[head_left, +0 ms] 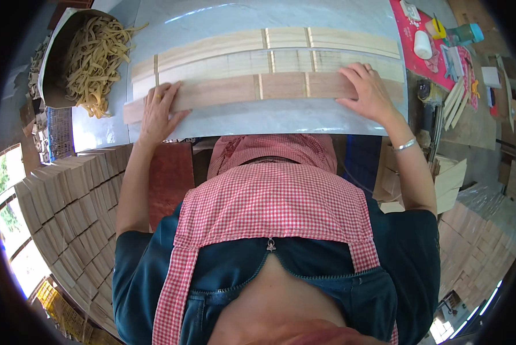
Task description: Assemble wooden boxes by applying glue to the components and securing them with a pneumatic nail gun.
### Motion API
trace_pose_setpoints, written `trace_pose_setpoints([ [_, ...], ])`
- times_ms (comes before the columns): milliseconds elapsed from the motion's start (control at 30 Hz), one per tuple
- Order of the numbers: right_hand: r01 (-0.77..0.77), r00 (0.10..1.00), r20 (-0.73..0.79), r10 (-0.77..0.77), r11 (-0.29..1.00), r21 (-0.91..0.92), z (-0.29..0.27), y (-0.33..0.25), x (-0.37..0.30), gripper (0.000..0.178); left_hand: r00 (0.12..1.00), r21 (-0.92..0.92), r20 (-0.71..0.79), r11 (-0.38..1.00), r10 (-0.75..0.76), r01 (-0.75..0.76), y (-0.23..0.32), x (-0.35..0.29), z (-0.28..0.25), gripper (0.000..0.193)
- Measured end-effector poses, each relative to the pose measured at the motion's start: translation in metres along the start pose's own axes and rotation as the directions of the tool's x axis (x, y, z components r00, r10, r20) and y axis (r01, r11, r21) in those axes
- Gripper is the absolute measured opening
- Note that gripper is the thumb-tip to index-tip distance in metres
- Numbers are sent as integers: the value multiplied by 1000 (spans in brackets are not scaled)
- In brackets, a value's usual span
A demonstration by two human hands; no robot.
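Three rows of flat wooden strips lie side by side across the pale table. The nearest is a pinkish-brown wooden strip (223,92), crossed by narrow tan bands; whether it is one length or several pieces end to end I cannot tell. My left hand (160,112) grips it near its left end, fingers over the top and thumb at the near edge. Toward the other end my right hand (370,95) spans its width, fingers at the far edge and thumb at the near edge. Behind it lie a paler middle strip (212,66) and a far strip (212,49).
A cardboard box (54,57) of tan rubber bands (100,57) stands at the table's left. On a red surface (404,40) at right are a white bottle (423,45) and a teal bottle (465,34). Stacked wooden pieces (80,224) rise below left, others (476,241) at right.
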State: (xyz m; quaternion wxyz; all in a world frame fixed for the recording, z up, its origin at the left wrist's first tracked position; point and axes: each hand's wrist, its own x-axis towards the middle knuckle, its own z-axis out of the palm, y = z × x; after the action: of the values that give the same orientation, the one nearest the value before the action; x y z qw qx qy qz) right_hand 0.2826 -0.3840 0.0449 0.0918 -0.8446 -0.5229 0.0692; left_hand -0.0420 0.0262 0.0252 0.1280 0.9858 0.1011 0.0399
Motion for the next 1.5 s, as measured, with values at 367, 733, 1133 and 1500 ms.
trace_pose_setpoints([
  [367,17,994,-112,-19,1000,-19,-12,22,12,60,985,29,-123,992,123,-120,-21,67,-5,64],
  [733,-39,966,-247,75,988,147,18,19,-20,55,967,-106,-248,991,56,-85,4,36,19,58],
  [1133,-126,941,-288,178,974,188,32,-35,-105,43,977,-228,-215,972,2,-52,37,-44,22,51],
  [1500,-171,822,-520,234,971,168,38,2,-83,34,951,-160,-304,987,-55,6,36,-14,38,50],
])
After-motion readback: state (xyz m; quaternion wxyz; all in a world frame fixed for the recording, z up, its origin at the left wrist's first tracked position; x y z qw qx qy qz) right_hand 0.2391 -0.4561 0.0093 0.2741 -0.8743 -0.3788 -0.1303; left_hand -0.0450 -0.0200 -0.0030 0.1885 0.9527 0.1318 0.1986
